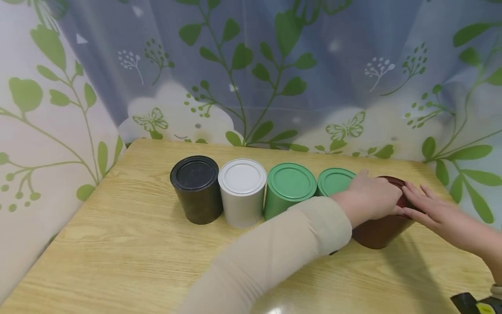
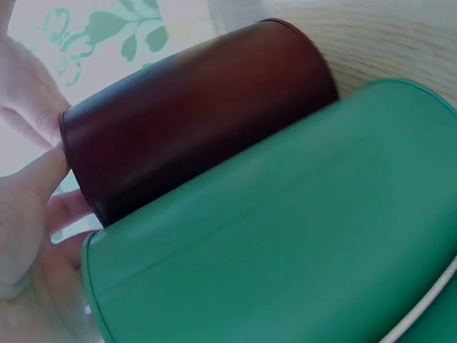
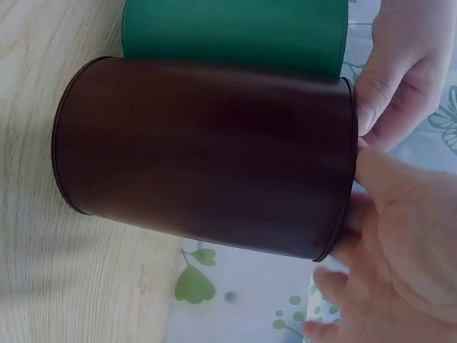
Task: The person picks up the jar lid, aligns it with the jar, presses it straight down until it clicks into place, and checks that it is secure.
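A dark red-brown lidded canister (image 1: 378, 233) stands at the right end of a row on the table. My left hand (image 1: 370, 196) reaches across and grips the top edge with curled fingers. On the opposite side of the same top, my right hand (image 1: 439, 213) holds the rim between thumb and fingers. The right wrist view shows the brown canister (image 3: 207, 153) side-on, with my left thumb and right hand (image 3: 410, 243) at its rim. Both hands hide most of its lid. Beside it is a green canister (image 1: 335, 179), partly covered by my left arm.
Further left in the row stand another green canister (image 1: 291, 179), a white canister (image 1: 242, 176) and a black canister (image 1: 196, 174). The wooden table (image 1: 117, 244) ends at a patterned curtain (image 1: 251, 87). A black-and-yellow object (image 1: 476, 303) shows at the lower right.
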A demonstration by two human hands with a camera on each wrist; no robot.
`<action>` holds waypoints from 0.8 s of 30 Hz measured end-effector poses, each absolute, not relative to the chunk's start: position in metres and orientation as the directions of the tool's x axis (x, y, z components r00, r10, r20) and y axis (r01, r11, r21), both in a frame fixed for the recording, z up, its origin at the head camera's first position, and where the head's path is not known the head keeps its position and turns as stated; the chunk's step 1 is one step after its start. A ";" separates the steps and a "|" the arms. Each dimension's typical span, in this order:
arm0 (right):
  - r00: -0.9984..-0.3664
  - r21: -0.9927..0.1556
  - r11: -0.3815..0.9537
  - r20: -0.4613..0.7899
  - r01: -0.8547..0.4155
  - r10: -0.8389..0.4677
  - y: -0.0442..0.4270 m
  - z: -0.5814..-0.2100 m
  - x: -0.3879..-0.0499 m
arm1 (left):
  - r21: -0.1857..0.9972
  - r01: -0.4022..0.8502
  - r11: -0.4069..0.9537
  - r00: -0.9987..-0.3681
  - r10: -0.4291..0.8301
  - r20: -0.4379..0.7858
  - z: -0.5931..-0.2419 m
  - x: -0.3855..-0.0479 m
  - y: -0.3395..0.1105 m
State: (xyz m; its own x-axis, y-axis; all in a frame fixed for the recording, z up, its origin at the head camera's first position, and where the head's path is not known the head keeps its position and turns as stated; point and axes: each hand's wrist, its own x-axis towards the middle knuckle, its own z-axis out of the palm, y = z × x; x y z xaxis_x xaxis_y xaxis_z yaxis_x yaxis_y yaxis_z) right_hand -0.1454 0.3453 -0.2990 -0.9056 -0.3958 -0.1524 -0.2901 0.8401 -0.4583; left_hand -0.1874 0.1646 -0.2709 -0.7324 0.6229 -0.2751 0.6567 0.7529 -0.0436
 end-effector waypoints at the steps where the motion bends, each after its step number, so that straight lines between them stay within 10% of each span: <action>1: -0.908 -0.443 0.849 -0.155 -0.288 -0.389 0.344 -0.300 -0.146 | -0.046 0.653 0.756 -0.739 0.622 -0.259 -0.272 -0.188 0.163; 24: -0.924 -0.424 0.866 -0.145 -0.266 -0.355 0.339 -0.311 -0.137 | -0.106 0.573 0.813 -0.820 0.566 -0.088 -0.282 -0.184 0.152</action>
